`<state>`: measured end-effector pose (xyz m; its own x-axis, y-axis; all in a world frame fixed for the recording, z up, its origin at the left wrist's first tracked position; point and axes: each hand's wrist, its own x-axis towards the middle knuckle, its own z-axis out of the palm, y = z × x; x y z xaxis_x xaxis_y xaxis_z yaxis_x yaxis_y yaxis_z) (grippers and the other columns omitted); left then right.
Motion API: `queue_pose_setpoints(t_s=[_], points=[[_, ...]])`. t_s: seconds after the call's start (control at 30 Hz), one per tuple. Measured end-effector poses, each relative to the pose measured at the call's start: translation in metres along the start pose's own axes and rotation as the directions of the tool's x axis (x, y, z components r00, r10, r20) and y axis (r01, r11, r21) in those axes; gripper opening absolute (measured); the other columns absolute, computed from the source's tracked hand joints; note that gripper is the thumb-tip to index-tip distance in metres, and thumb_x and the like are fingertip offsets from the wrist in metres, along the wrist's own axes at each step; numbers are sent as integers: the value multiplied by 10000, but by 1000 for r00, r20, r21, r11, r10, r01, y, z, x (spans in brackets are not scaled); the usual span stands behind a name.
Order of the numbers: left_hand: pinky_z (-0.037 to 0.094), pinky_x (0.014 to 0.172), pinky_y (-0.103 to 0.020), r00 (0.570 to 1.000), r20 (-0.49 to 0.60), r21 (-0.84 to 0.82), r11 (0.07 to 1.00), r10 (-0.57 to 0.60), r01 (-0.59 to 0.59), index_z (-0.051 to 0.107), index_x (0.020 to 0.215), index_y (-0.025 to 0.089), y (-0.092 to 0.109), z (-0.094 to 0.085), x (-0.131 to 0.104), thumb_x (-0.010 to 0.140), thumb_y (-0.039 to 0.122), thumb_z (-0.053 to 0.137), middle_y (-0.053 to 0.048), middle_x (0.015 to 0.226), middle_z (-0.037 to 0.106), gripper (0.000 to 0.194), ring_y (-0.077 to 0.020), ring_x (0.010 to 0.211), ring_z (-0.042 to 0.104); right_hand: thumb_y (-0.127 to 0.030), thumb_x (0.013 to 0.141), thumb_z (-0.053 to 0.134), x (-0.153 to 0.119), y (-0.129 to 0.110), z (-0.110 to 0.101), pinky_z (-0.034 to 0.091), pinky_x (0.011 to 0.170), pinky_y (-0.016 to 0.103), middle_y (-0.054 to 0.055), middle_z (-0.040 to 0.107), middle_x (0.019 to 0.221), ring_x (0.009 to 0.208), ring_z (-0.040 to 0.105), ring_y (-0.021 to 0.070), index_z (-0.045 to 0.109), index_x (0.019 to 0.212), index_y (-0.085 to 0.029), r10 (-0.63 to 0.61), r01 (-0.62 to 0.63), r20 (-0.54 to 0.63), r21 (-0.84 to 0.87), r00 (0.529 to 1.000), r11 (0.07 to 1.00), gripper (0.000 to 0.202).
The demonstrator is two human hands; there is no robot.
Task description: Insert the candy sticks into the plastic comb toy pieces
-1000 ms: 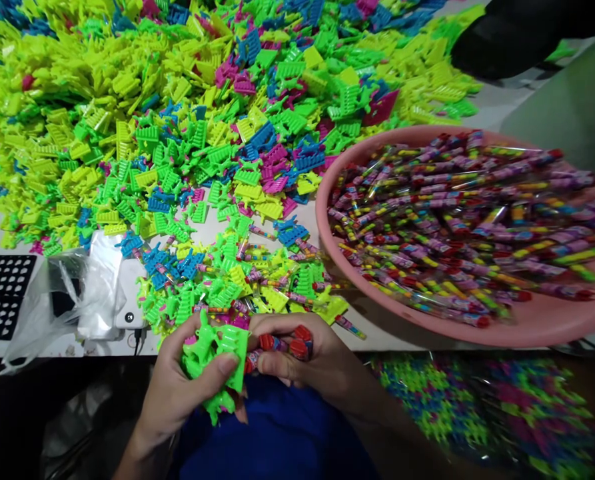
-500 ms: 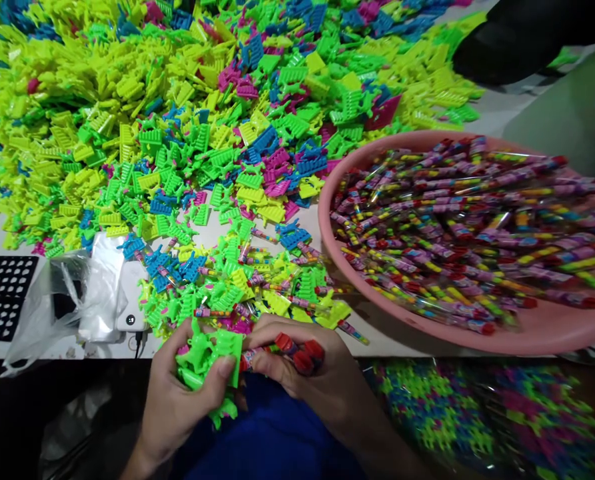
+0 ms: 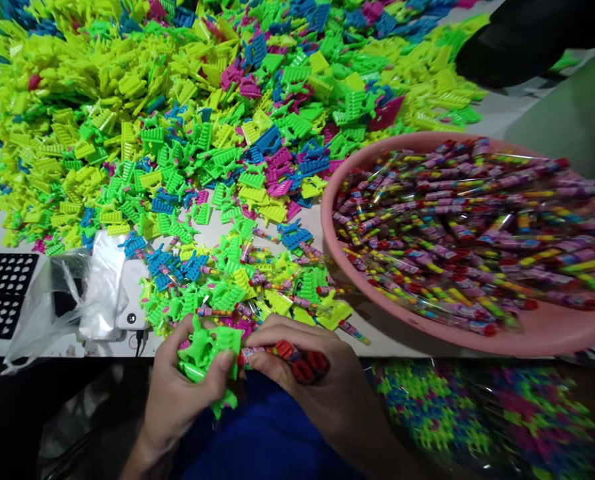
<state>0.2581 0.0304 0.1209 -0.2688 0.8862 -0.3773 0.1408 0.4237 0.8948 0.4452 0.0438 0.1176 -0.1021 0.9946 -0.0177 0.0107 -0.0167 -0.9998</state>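
Note:
My left hand (image 3: 182, 390) is closed around a bright green plastic toy (image 3: 204, 353) with an animal-like shape and a flat panel. My right hand (image 3: 310, 363) grips several thin candy tubes (image 3: 302, 360) with red ends. Between finger and thumb it pinches one tube whose red end meets the right edge of the green toy; whether it sits inside the toy is hidden. Just beyond my hands lies a small heap of green, yellow and blue toys (image 3: 222, 297), with wrapped candy tubes (image 3: 304, 303) among them.
A pink basin (image 3: 407, 313) full of wrapped candy tubes stands at the right. A big pile of coloured plastic toys (image 3: 152, 87) covers the back. At the left are a white device (image 3: 134, 303) with a cable, a plastic bag (image 3: 47, 300) and a black perforated tray (image 3: 2, 293).
The red-ended tubes in my right hand have shifted slightly right and down. My left hand and the green toy have moved only a little to the right.

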Motion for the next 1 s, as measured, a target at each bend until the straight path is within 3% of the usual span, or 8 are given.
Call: queue_pose_setpoints(t_s=[0.23, 0.37, 0.43, 0.57, 0.63, 0.73, 0.87, 1.0], points=[[613, 785, -276, 986, -132, 167, 983, 100, -78, 789, 1021, 217, -18, -7, 2, 728, 449, 1015, 2, 869, 800, 437, -223, 804, 757, -197, 1030, 753, -1, 7, 12, 652, 677, 256, 31, 835, 821, 718, 808, 191, 871, 935, -222, -90, 80, -66, -150, 994, 985, 153], [617, 901, -291, 980, -182, 180, 983, 78, -45, 825, 1096, 203, -28, -15, 18, 726, 558, 1029, -61, 1055, 844, 552, -294, 1068, 789, -215, 1034, 778, 8, 20, 19, 688, 793, 305, 67, 892, 933, 826, 859, 228, 895, 1025, -219, -140, 125, -82, -162, 987, 979, 118], [621, 862, -263, 982, -187, 109, 994, 12, 9, 815, 1109, 209, -27, -22, 30, 706, 588, 1043, -63, 1099, 836, 598, -280, 1092, 794, -281, 1044, 776, 19, 26, 21, 689, 808, 320, 71, 901, 939, 839, 864, 240, 899, 997, -222, -93, 81, -93, -120, 991, 989, 144], [521, 518, -198, 993, -46, -183, 979, -105, 95, 717, 1167, 240, -14, -38, 51, 754, 605, 1009, 22, 881, 773, 624, -161, 635, 741, -474, 1063, 740, 48, 30, 26, 630, 652, 305, 43, 829, 719, 661, 795, 227, 901, 939, -192, 25, -43, -137, -129, 990, 991, 348], [421, 428, -164, 991, -21, -281, 952, -135, 123, 675, 1177, 243, -8, -44, 55, 748, 534, 1019, 26, 841, 784, 622, -143, 546, 713, -498, 1075, 719, 59, 29, 29, 586, 587, 300, 21, 774, 622, 558, 733, 209, 905, 978, -172, 27, -52, -157, -155, 987, 986, 387], [380, 415, -145, 979, -59, -358, 920, -194, 161, 669, 1188, 220, -2, -49, 54, 693, 393, 1037, -16, 880, 842, 640, -168, 591, 773, -432, 1062, 725, 64, 30, 33, 602, 628, 309, 37, 826, 683, 596, 771, 224, 910, 1027, -175, 9, -39, -153, -190, 988, 981, 319], [491, 486, -183, 941, -109, -448, 861, -321, 242, 684, 1193, 209, 4, -43, 49, 669, 292, 1007, -75, 1050, 905, 621, -223, 709, 849, -396, 1033, 728, 53, 38, 30, 661, 853, 369, 85, 921, 955, 877, 876, 297, 905, 994, -223, -48, -10, -220, -256, 974, 967, 251], [471, 479, -184, 927, -60, -521, 804, -370, 287, 709, 1152, 192, 9, -29, 47, 704, 212, 992, -133, 1241, 900, 531, -222, 777, 853, -472, 1030, 742, 41, 43, 15, 701, 914, 429, 87, 930, 994, 944, 897, 338, 921, 1082, -238, 43, -85, -148, -290, 988, 953, 299]])
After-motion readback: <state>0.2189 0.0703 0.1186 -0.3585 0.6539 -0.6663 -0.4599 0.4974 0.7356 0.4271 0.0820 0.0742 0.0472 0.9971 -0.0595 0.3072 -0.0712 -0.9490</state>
